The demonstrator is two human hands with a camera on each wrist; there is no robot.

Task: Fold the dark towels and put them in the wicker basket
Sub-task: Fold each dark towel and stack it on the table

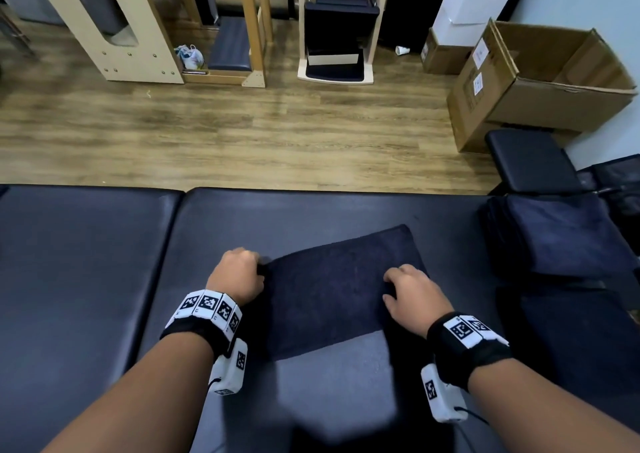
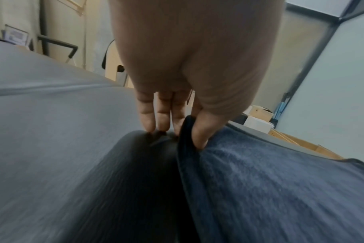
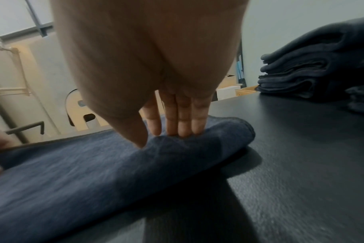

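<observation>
A dark navy towel (image 1: 332, 289) lies folded flat on the black padded table (image 1: 104, 262). My left hand (image 1: 242, 274) is at its left edge. In the left wrist view the thumb lies on top and the fingers (image 2: 162, 115) reach under, so the left hand (image 2: 181, 131) pinches the raised edge of the towel (image 2: 280, 180). My right hand (image 1: 412, 295) rests on the towel's right end. There my right hand (image 3: 166, 134) presses straight fingers (image 3: 183, 125) and the thumb tip onto the rounded fold of the towel (image 3: 94, 172). No wicker basket is in view.
A stack of folded dark towels (image 1: 561, 234) sits at the table's right end, also in the right wrist view (image 3: 314, 65). More dark cloth (image 1: 571, 331) lies nearer. Beyond the table are a wooden floor, a black stool (image 1: 530, 161) and cardboard boxes (image 1: 554, 81).
</observation>
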